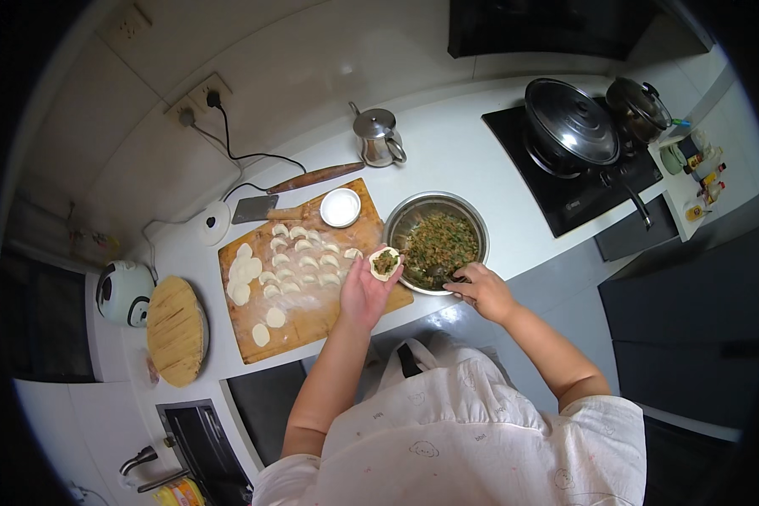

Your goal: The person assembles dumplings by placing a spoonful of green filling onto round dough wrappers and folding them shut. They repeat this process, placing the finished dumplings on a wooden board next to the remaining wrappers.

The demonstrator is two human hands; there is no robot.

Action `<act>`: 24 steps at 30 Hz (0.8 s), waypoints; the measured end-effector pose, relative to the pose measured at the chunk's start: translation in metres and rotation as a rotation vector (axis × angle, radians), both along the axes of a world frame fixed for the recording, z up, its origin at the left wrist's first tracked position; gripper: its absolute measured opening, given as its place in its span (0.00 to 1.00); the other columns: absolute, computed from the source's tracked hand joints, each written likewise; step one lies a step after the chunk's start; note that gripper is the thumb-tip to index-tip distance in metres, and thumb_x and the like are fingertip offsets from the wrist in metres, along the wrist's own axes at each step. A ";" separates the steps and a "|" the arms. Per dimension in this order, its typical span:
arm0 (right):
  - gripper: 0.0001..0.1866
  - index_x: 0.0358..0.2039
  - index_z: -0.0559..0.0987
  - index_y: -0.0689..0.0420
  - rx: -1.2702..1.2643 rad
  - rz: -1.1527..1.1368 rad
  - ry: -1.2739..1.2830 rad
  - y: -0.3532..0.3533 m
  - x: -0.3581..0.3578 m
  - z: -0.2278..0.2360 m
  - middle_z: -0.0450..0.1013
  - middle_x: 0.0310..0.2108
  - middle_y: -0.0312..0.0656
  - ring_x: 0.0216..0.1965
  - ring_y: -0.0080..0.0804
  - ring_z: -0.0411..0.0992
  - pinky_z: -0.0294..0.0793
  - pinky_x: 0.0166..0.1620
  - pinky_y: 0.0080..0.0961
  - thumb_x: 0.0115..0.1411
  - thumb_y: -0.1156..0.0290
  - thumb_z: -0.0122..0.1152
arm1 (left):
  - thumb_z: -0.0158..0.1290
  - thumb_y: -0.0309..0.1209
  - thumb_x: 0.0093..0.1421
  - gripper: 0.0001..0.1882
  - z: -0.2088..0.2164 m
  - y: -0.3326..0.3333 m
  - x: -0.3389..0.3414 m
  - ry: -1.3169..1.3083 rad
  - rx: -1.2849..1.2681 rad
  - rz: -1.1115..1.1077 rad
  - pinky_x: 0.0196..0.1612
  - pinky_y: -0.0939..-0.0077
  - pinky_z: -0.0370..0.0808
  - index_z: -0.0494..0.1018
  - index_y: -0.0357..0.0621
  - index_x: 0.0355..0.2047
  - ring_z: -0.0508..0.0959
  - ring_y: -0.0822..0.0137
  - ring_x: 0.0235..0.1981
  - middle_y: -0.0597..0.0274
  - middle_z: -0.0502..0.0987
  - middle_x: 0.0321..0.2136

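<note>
In my left hand lies a round dumpling wrapper with a small mound of green and brown filling on it. The fingers cup it beside the steel bowl, above the right edge of the cutting board. The bowl holds chopped filling. My right hand is closed at the bowl's near right rim, gripping what looks like a spoon whose end rests in the filling. Folded dumplings stand in rows on the floured wooden board. Flat wrappers overlap at its left, with several loose ones nearer me.
A small white bowl and a cleaver are at the board's far side. Behind lie a rolling pin and a steel pot. A lidded wok sits on the black cooktop. A round wooden board leans left.
</note>
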State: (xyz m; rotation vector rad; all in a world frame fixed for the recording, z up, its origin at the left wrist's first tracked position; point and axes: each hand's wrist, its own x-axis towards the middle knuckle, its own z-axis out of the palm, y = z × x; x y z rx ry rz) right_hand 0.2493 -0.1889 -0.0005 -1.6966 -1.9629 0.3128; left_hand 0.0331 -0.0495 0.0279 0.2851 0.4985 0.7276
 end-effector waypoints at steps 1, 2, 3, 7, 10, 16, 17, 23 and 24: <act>0.16 0.37 0.79 0.43 0.012 -0.002 -0.041 -0.001 0.000 0.000 0.71 0.35 0.37 0.39 0.35 0.67 0.70 0.42 0.29 0.45 0.73 0.58 | 0.27 0.43 0.65 0.27 0.004 0.000 -0.001 -0.009 0.004 -0.035 0.57 0.59 0.60 0.56 0.33 0.53 0.63 0.50 0.54 0.45 0.63 0.51; 0.16 0.37 0.79 0.44 0.021 0.004 -0.054 -0.002 0.001 0.000 0.71 0.35 0.37 0.40 0.35 0.67 0.70 0.42 0.29 0.45 0.73 0.58 | 0.27 0.44 0.65 0.27 0.007 0.001 -0.003 -0.021 0.015 -0.058 0.57 0.58 0.60 0.56 0.33 0.53 0.63 0.49 0.54 0.45 0.63 0.51; 0.16 0.37 0.79 0.45 0.030 0.010 -0.068 -0.003 0.002 0.001 0.71 0.35 0.38 0.41 0.35 0.67 0.70 0.43 0.29 0.45 0.73 0.58 | 0.26 0.44 0.65 0.27 0.009 0.001 -0.006 -0.032 0.025 -0.082 0.57 0.57 0.60 0.56 0.33 0.53 0.63 0.49 0.54 0.45 0.63 0.51; 0.13 0.34 0.79 0.51 0.148 -0.024 -0.164 0.000 0.008 0.024 0.71 0.34 0.37 0.41 0.36 0.67 0.70 0.42 0.29 0.44 0.72 0.61 | 0.25 0.45 0.65 0.28 0.027 0.002 -0.010 -0.007 0.050 -0.191 0.57 0.53 0.60 0.56 0.34 0.54 0.63 0.48 0.54 0.45 0.64 0.51; 0.12 0.31 0.79 0.54 0.265 -0.046 0.107 0.010 -0.014 0.059 0.71 0.31 0.37 0.37 0.37 0.68 0.69 0.41 0.31 0.42 0.73 0.64 | 0.25 0.45 0.65 0.28 0.038 0.002 -0.011 -0.017 0.078 -0.292 0.57 0.53 0.59 0.56 0.34 0.54 0.63 0.48 0.54 0.45 0.64 0.50; 0.12 0.28 0.78 0.54 0.509 -0.214 0.197 0.030 -0.064 0.085 0.71 0.28 0.36 0.32 0.38 0.68 0.67 0.38 0.30 0.39 0.71 0.67 | 0.26 0.44 0.65 0.28 0.057 0.000 -0.019 -0.066 0.051 -0.369 0.57 0.53 0.59 0.56 0.33 0.54 0.63 0.48 0.54 0.45 0.65 0.50; 0.12 0.28 0.79 0.54 0.522 -0.224 0.188 0.031 -0.068 0.085 0.71 0.28 0.36 0.32 0.37 0.67 0.67 0.37 0.30 0.39 0.71 0.67 | 0.26 0.44 0.65 0.28 0.059 0.000 -0.020 -0.073 0.047 -0.374 0.57 0.53 0.59 0.56 0.33 0.54 0.63 0.49 0.54 0.45 0.65 0.50; 0.11 0.28 0.79 0.54 0.577 -0.244 0.147 0.030 -0.092 0.092 0.70 0.27 0.36 0.31 0.36 0.67 0.67 0.36 0.29 0.40 0.71 0.66 | 0.27 0.44 0.65 0.27 0.058 0.003 -0.030 -0.120 0.012 -0.396 0.57 0.54 0.59 0.56 0.34 0.54 0.64 0.53 0.54 0.46 0.65 0.50; 0.11 0.28 0.79 0.54 0.580 -0.240 0.139 0.030 -0.094 0.091 0.70 0.27 0.36 0.31 0.36 0.67 0.67 0.36 0.29 0.40 0.71 0.66 | 0.27 0.44 0.65 0.27 0.059 0.003 -0.032 -0.118 0.012 -0.402 0.57 0.55 0.59 0.56 0.34 0.54 0.64 0.54 0.54 0.47 0.65 0.50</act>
